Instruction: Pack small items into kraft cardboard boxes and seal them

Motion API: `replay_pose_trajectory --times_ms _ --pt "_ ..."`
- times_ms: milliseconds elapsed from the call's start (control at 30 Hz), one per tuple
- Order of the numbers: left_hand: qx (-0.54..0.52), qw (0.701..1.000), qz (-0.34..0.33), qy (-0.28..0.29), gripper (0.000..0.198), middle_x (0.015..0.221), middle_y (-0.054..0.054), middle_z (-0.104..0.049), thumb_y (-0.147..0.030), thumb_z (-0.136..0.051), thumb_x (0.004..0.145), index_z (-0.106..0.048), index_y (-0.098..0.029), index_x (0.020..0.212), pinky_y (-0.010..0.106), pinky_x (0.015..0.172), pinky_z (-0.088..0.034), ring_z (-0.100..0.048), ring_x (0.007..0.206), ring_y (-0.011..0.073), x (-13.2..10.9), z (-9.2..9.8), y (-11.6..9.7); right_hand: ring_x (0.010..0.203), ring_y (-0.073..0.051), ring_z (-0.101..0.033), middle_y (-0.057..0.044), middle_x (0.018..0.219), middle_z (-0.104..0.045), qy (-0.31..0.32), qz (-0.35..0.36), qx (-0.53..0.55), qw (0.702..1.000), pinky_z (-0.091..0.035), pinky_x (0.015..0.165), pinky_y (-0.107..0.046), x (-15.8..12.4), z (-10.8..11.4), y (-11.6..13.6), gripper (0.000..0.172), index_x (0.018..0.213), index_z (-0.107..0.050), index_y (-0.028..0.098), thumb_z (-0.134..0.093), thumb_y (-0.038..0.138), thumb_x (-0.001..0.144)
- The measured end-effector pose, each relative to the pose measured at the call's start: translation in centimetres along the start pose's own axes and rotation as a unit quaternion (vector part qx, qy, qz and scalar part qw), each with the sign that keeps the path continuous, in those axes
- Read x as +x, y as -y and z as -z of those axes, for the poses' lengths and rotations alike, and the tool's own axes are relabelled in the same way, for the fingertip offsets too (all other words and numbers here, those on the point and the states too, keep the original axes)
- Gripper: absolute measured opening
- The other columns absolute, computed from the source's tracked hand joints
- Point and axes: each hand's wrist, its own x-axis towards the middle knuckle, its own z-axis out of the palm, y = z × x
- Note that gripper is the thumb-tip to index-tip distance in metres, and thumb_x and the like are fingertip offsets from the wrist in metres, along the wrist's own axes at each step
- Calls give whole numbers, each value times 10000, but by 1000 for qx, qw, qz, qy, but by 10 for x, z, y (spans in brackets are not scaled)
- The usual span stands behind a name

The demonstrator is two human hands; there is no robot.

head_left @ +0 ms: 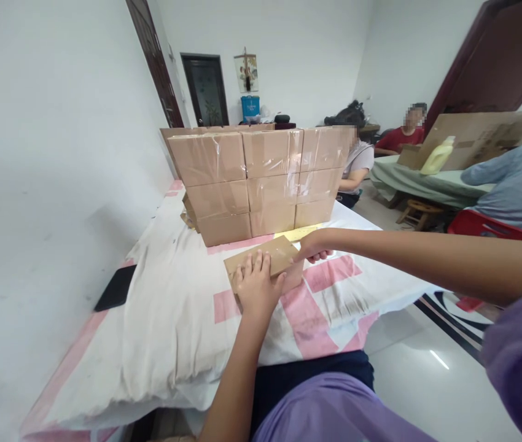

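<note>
A small brown cardboard box (pixel 282 248) lies on the cloth-covered table (pixel 169 319) in front of me. My left hand (pixel 257 285) rests on top of it with the fingers spread flat. At the box's right end is my right hand (pixel 312 247), its fingers curled in and the thumb side against the cardboard. Whatever those curled fingers may hold is hidden. Just behind the box and the right hand, a yellow strip (pixel 296 233) lies on the cloth.
Beyond the box rises a wall of stacked, taped cartons (pixel 272 178). A black flat object (pixel 116 287) lies at the table's left edge. Other people sit farther back, beside the cartons and around a green-covered table (pixel 383 178) with a yellow bottle (pixel 438 155).
</note>
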Motion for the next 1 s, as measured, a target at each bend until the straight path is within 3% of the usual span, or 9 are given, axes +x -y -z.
replay_pose_trajectory --times_ms 67,167,300,400,567,667,767,900,1000 --pt "1 1000 -7 0 595 1557 58 -478 -522 -531 931 -510 -272 1471 549 1189 -305 -417 1456 307 0 1 1 521 -164 -541 -49 625 -604 -31 13 -12 999 -395 518 -286 2 -7 -20 409 743 -680 119 -886 460 651" --pt "4 1000 -17 0 575 1559 39 -476 -529 -512 942 -517 -293 1466 552 1189 -303 -413 1461 310 -1 4 4 900 -286 -693 -167 1078 -716 -132 147 30 980 -530 734 -336 20 -28 -50 785 1203 -672 124 -955 399 524" --pt "18 999 -49 15 565 1556 15 -471 -544 -515 942 -521 -324 1462 542 1183 -320 -431 1451 302 -4 10 12 1418 -345 -449 -226 1603 -356 -222 425 134 867 -423 1120 -439 57 -63 -72 1154 1594 -288 160 -875 492 658" --pt "36 996 -78 27 546 1555 -10 -464 -543 -512 949 -521 -345 1458 516 1176 -337 -436 1450 287 -7 14 17 1539 -352 -236 -203 1671 -205 -279 486 138 817 -284 1212 -517 67 -81 -71 997 1608 -287 189 -750 571 811" --pt "77 991 -107 1 550 1548 -4 -471 -540 -485 962 -512 -327 1468 526 1145 -357 -456 1433 304 -11 11 21 1525 -387 -217 -152 1659 -262 -428 518 29 740 -241 1204 -590 43 -101 -52 650 1494 -514 276 -636 555 920" --pt "97 986 -133 -20 546 1533 0 -492 -518 -477 969 -509 -310 1473 516 1114 -384 -496 1401 305 -10 7 24 1463 -384 -318 -151 1581 -409 -494 498 12 713 -311 1162 -578 41 -106 -59 482 1317 -655 245 -629 526 926" --pt "106 982 -149 -41 536 1510 1 -522 -511 -475 972 -522 -300 1463 511 1076 -415 -535 1364 309 -9 5 28 1307 -316 -508 -161 1420 -568 -567 399 91 715 -404 1094 -477 62 -97 -104 257 1004 -722 201 -567 402 967" --pt "101 981 -158 -47 565 1502 7 -533 -531 -490 960 -496 -310 1481 514 1068 -417 -534 1363 321 -8 3 31 1093 -240 -625 -140 1153 -685 -521 56 227 821 -447 977 -337 112 -60 -193 333 1070 -715 172 -411 298 1021" --pt "96 982 -157 -46 574 1511 4 -526 -521 -494 964 -473 -302 1495 526 1086 -402 -522 1375 324 -8 2 31 981 -245 -649 -159 1093 -686 -462 -11 238 855 -459 881 -309 148 -38 -235 286 1065 -734 113 -548 298 952"
